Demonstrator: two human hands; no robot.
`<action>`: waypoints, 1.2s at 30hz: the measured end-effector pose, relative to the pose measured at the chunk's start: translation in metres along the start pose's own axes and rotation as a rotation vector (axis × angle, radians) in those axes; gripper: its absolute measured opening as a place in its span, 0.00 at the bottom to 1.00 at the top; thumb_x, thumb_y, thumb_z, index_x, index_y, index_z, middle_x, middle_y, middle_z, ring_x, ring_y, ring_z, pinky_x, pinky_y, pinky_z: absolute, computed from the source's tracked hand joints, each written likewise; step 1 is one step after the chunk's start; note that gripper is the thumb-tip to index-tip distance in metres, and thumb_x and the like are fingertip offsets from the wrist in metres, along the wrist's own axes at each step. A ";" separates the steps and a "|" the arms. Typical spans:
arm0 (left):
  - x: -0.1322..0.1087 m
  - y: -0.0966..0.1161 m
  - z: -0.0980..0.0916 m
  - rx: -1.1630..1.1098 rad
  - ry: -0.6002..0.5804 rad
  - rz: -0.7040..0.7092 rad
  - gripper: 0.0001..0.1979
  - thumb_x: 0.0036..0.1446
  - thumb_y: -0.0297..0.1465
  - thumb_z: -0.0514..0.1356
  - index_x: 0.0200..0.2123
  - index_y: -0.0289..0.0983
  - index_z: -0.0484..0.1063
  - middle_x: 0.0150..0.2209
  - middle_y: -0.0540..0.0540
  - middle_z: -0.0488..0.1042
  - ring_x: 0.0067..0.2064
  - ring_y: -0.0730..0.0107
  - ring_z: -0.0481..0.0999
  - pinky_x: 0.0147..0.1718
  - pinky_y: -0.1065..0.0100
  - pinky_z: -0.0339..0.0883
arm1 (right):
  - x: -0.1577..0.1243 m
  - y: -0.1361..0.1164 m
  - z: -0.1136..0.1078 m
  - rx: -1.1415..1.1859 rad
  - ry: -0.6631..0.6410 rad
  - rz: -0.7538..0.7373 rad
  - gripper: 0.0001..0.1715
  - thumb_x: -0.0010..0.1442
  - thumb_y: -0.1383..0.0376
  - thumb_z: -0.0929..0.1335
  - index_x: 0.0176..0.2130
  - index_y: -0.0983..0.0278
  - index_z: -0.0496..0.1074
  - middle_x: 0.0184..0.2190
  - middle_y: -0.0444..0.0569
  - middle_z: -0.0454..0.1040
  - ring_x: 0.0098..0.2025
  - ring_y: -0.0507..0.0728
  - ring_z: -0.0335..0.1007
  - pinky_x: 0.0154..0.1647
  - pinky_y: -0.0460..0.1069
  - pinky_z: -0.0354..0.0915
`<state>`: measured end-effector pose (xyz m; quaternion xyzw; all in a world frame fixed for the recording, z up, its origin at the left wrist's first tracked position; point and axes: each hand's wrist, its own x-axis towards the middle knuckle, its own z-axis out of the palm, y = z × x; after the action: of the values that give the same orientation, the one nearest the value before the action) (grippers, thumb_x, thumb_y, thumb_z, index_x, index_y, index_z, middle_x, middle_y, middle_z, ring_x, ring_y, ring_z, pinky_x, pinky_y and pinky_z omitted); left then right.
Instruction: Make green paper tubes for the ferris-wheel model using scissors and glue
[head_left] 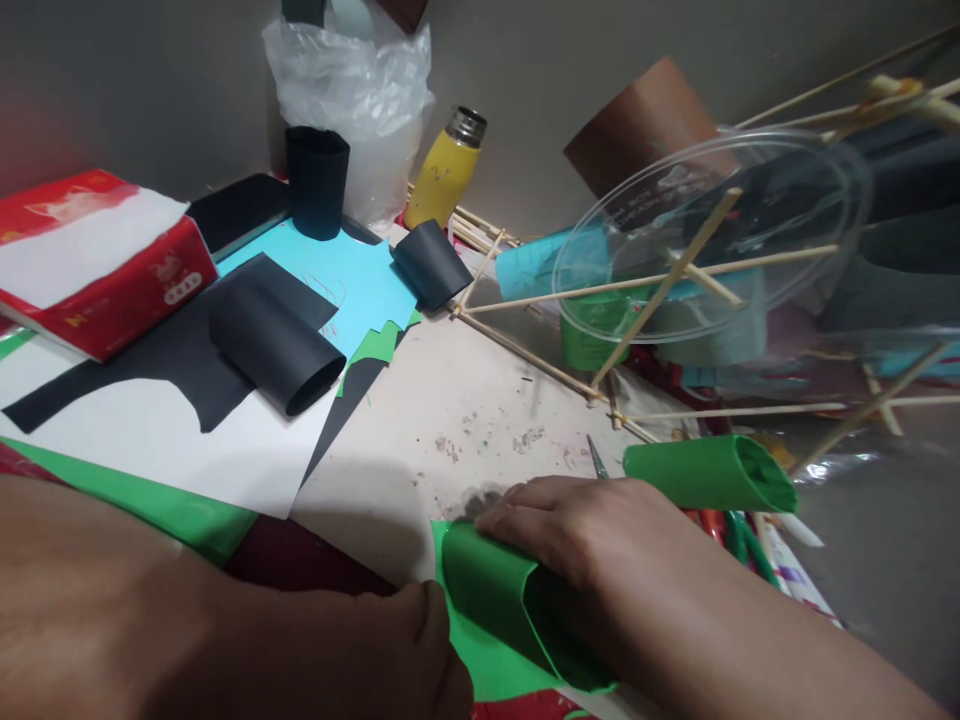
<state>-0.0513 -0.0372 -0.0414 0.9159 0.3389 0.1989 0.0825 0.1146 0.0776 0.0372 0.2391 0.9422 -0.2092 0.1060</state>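
Observation:
A green paper tube (487, 590), flattened to an oval, stands on a flat green sheet (487, 670) at the bottom middle. My right hand (577, 530) lies over the tube's far side with its fingers bent against it; the thumb is hidden. Curled fingers close my left hand (420, 640) beside the sheet's left edge. Whatever is between those fingers is out of sight. Just past my right wrist lies a second green paper tube (690, 472), and the pointed metal tip (598, 458) of a tool shows next to it.
Black paper tubes (277, 350) rest on coloured sheets at the left, near a red tissue pack (105, 260). A yellow bottle (446, 170) and a plastic bag (352, 110) stand behind. A wooden stick frame (532, 355) with a clear plastic lid (637, 240) takes up the right.

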 end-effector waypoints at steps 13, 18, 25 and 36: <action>0.006 -0.001 -0.003 -0.049 0.036 0.160 0.07 0.55 0.25 0.59 0.34 0.42 0.76 0.33 0.42 0.80 0.37 0.54 0.77 0.33 0.58 0.70 | 0.006 0.005 0.002 0.064 -0.028 -0.027 0.22 0.56 0.77 0.63 0.36 0.56 0.80 0.31 0.41 0.81 0.32 0.54 0.78 0.35 0.46 0.71; 0.004 0.000 0.000 -0.004 0.026 0.171 0.06 0.54 0.26 0.60 0.33 0.42 0.75 0.32 0.43 0.80 0.38 0.55 0.77 0.32 0.59 0.70 | 0.006 0.001 0.001 0.084 -0.031 -0.018 0.22 0.54 0.79 0.61 0.30 0.60 0.78 0.27 0.42 0.78 0.28 0.53 0.75 0.32 0.46 0.70; -0.002 0.002 0.006 -0.014 0.021 0.154 0.05 0.51 0.30 0.62 0.33 0.41 0.76 0.37 0.40 0.80 0.39 0.52 0.77 0.33 0.56 0.70 | 0.004 0.001 0.001 0.096 -0.041 -0.072 0.23 0.51 0.80 0.62 0.35 0.59 0.79 0.30 0.43 0.79 0.32 0.53 0.76 0.34 0.45 0.69; 0.001 0.002 0.003 -0.037 -0.015 0.181 0.05 0.51 0.28 0.61 0.32 0.42 0.75 0.33 0.42 0.79 0.37 0.53 0.76 0.33 0.56 0.69 | 0.003 0.010 0.014 0.119 -0.053 -0.113 0.17 0.56 0.78 0.64 0.32 0.60 0.78 0.31 0.43 0.78 0.34 0.52 0.75 0.36 0.45 0.68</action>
<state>-0.0480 -0.0384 -0.0430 0.9425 0.2506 0.2048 0.0834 0.1181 0.0811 0.0204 0.1859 0.9370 -0.2765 0.1046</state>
